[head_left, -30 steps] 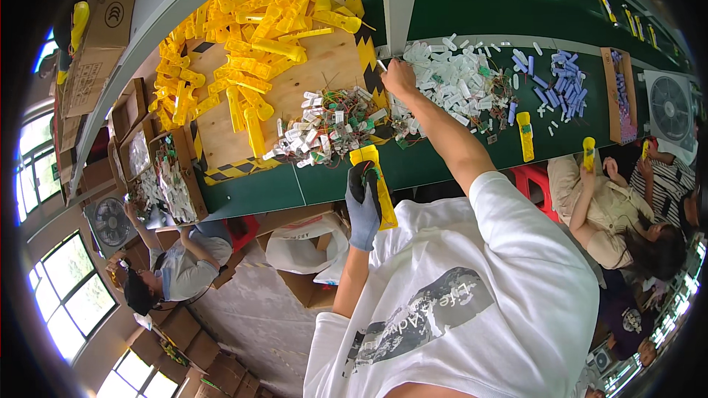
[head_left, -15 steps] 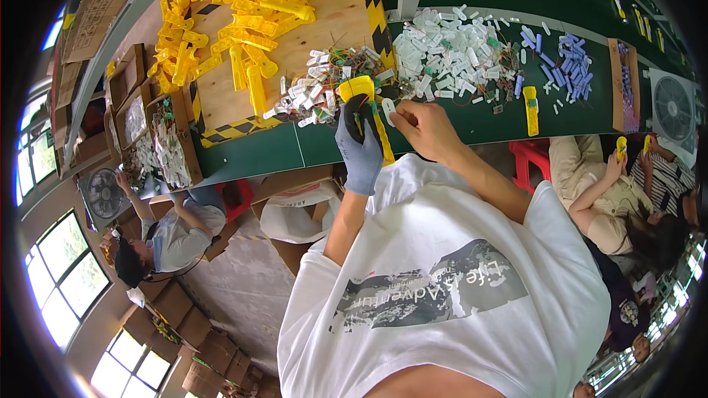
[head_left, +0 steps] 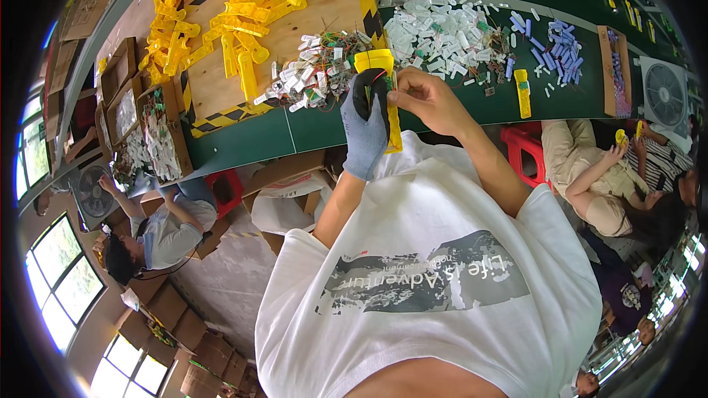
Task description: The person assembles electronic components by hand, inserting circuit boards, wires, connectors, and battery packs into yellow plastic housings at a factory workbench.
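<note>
My left hand [head_left: 364, 136], in a grey glove with black fingers, is closed around a yellow plastic housing [head_left: 375, 61], held upright over the table's near edge. A red wire and a bit of green show inside the housing near my gloved thumb. My bare right hand [head_left: 434, 103] is pinched at the housing's right edge; what lies between its fingertips is hidden. Just behind the left hand lies a heap of small white parts with wires [head_left: 317, 73]. Beyond the right hand spreads a pile of white plastic pieces [head_left: 431, 29].
Many yellow housings [head_left: 243, 18] cover a wooden board with striped edges. Blue cylindrical cells [head_left: 564, 51] and a single yellow housing [head_left: 523, 94] lie right on the green table [head_left: 251, 149]. Boxes of parts [head_left: 164, 136] stand left. Co-workers sit on both sides, near red stools [head_left: 525, 154].
The right hand has brought its fingers against the housing; the white oval piece seen in them earlier is now out of sight. The view has shifted slightly.
</note>
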Available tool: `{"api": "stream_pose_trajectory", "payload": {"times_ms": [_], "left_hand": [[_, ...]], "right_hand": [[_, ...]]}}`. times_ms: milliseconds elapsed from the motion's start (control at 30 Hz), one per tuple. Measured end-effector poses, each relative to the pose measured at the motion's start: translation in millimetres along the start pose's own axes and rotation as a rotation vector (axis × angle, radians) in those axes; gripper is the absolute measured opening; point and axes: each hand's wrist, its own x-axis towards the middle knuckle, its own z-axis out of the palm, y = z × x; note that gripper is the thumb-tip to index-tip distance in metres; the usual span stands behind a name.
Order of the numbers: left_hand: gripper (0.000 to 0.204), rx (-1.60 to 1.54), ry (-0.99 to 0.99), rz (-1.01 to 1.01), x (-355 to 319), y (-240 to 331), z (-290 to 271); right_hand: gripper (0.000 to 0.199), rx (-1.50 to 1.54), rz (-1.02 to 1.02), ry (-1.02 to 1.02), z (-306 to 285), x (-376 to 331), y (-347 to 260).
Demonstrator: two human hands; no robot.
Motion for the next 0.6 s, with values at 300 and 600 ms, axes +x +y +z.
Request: {"api": "stream_pose_trajectory", "payload": {"times_ms": [300, 600], "left_hand": [[0.020, 0.103, 0.000, 0.046, -4, 16, 4], [0.024, 0.261, 0.019, 0.147, -9, 2, 6]], "right_hand": [[0.037, 0.296, 0.094, 0.082, -1, -12, -6], [0.047, 0.226, 0.035, 0.186, 8, -21, -4]]}}
